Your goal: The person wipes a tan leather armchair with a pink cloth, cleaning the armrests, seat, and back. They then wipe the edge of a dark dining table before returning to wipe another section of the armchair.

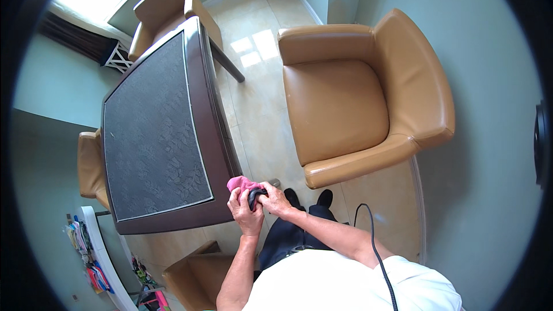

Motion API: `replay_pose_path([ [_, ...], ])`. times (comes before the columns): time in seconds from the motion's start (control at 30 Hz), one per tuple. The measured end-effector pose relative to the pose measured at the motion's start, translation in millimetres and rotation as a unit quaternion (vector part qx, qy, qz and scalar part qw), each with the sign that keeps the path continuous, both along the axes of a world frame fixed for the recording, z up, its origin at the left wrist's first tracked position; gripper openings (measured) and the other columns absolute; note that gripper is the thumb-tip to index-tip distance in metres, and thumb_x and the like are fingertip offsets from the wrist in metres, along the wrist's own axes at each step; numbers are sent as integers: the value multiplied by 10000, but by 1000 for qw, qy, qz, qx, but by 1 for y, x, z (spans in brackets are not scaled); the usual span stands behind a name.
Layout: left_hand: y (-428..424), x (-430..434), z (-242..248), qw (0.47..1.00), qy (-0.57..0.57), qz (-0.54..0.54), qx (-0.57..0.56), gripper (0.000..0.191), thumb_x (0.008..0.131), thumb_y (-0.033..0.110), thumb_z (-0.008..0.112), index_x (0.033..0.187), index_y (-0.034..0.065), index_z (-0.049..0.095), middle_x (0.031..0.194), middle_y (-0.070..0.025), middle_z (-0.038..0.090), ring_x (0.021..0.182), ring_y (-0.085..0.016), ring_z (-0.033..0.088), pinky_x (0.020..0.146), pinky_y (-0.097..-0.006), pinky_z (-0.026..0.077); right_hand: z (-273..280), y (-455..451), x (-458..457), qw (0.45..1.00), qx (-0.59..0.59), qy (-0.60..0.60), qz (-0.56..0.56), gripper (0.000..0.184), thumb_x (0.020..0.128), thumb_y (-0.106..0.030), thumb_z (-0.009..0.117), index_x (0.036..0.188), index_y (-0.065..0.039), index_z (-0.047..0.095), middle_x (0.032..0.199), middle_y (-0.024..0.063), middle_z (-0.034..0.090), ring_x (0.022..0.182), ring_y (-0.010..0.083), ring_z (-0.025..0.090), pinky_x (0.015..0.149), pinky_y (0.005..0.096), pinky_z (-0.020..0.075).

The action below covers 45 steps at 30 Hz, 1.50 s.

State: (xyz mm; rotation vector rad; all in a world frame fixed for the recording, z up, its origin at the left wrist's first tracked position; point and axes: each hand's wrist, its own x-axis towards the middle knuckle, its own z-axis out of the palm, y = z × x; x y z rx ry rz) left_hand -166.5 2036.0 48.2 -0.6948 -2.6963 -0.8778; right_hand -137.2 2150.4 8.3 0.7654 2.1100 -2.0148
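Note:
Both my hands meet in front of my body, by the near right corner of a dark table [173, 224]. My left hand [249, 217] grips a bunched pink cloth [240, 183] and part of a black item [255, 198], perhaps another cloth or a pouch. The fingers of my right hand [274, 201] close on the right side of that black item. Its exact kind is partly hidden by my fingers. The pink cloth bulges out beyond my left fingertips, close to the table's edge.
A tan leather armchair [341, 103] stands to my right, beside the wall. More tan armchairs stand at the table's far end [164, 30], its left side [90, 164] and near side [198, 272]. A white shelf [103, 263] holds colourful items. A black cable [374, 237] hangs by my right arm.

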Motion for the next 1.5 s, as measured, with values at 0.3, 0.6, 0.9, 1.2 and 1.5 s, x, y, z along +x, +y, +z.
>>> replay_pose_path([
  [0.3, 80, 20, -60, 962, -221, -131, 97, 501, 710, 78, 766, 1195, 52, 645, 1274, -225, 579, 1182, -421, 577, 1026, -484, 485, -43, 92, 69, 985, 65, -108, -115, 396, 857, -209, 699, 1215, -45, 658, 1016, 127, 725, 934, 199, 701, 835, 356, 566],
  [0.6, 154, 53, -77, 929, -301, -211, 44, 491, 761, 108, 771, 1223, 85, 607, 1300, -196, 542, 1092, -442, 570, 949, -498, 508, -33, 166, 121, 947, 266, -149, -105, 432, 806, -272, 750, 1180, -71, 669, 1036, 191, 706, 968, 318, 686, 876, 428, 541],
  [0.9, 175, 73, -93, 967, -243, -75, 24, 461, 802, 154, 772, 1232, 100, 614, 1312, -176, 538, 1105, -421, 545, 944, -497, 496, -45, 208, 95, 951, 288, -100, 48, 467, 801, -294, 760, 1195, -64, 659, 1024, 259, 672, 975, 421, 642, 877, 497, 520],
  [1.2, 234, 142, -83, 984, -168, 58, 8, 395, 797, 143, 770, 1157, 45, 640, 1281, -143, 550, 1151, -389, 517, 985, -482, 463, -46, 274, 123, 940, 298, -1, 168, 352, 820, -235, 712, 1131, -74, 680, 966, 248, 635, 946, 425, 622, 861, 499, 508],
  [1.5, 236, 140, -85, 983, -167, 63, 37, 358, 776, 153, 774, 1106, 73, 661, 1271, -124, 558, 1145, -363, 520, 973, -481, 463, -40, 276, 122, 930, 321, -16, 180, 380, 815, -253, 742, 1155, -91, 686, 946, 223, 631, 915, 394, 634, 822, 475, 524],
])
